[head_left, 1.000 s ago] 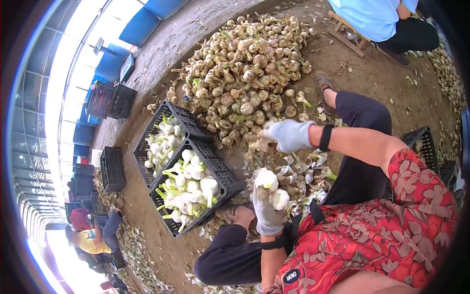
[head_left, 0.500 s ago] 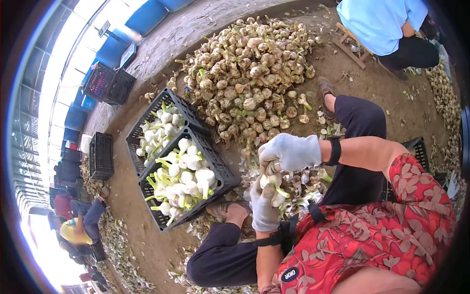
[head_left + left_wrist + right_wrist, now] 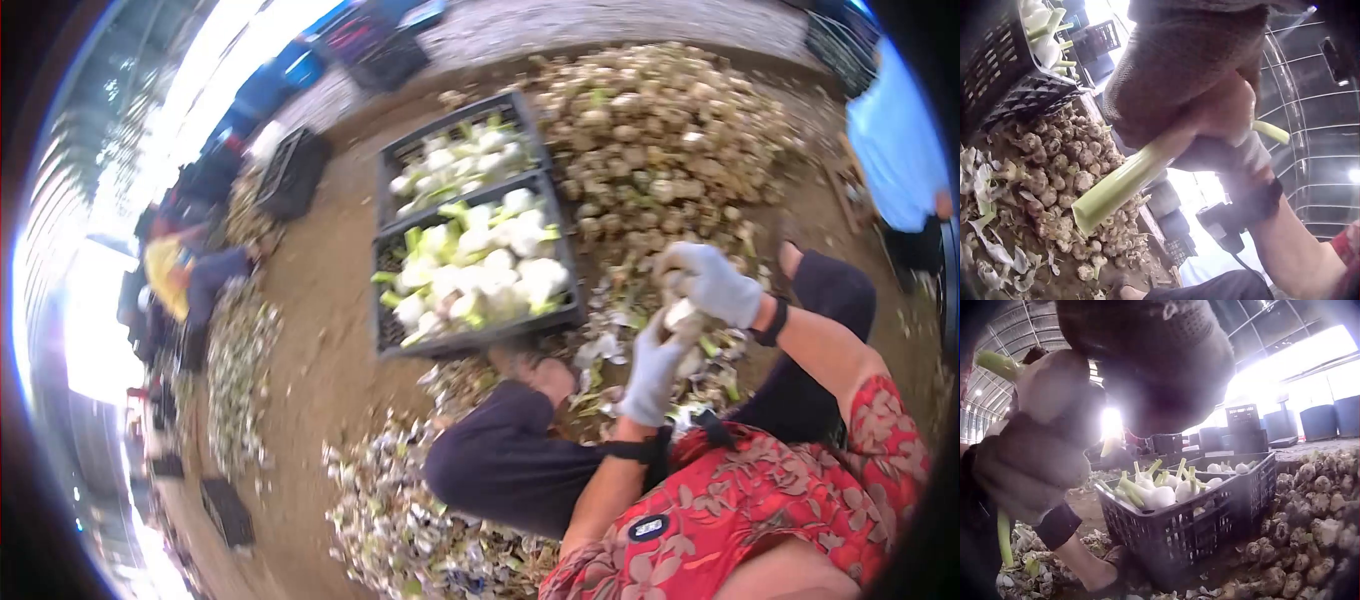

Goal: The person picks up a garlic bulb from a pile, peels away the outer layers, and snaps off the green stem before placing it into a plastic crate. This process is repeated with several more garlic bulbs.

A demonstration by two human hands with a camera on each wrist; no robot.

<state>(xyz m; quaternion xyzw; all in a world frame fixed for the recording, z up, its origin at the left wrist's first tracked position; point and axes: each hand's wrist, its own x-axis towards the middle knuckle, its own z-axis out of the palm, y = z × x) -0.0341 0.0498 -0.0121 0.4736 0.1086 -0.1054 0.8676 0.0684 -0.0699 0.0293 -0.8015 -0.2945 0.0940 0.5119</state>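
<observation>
My gloved left hand [image 3: 655,370] holds garlic bulbs, their white flesh [image 3: 680,315] showing between both hands in the head view. In the left wrist view a peeled garlic bulb [image 3: 1232,109] sits under the left glove, and a cut green stem [image 3: 1122,187] sticks out low on the left. The right wrist view shows a bulb [image 3: 1054,384] above the left fingers [image 3: 1022,462]. My gloved right hand [image 3: 710,283] meets the left, its fingers curled at the bulb. Much of the bulbs is hidden by the gloves.
Two black crates [image 3: 575,245] of white garlic stand ahead of my knees. Behind lies a heap of unpeeled garlic [image 3: 665,130]. Loose skins [image 3: 410,500] cover the ground beside my leg. A person in light blue [image 3: 900,140] sits at right, another in yellow [image 3: 165,275] far left.
My right hand came from the heap's edge, with husk at its fingers, to the bulbs in my left hand. The head view has turned left, so crates and heap appear further right.
</observation>
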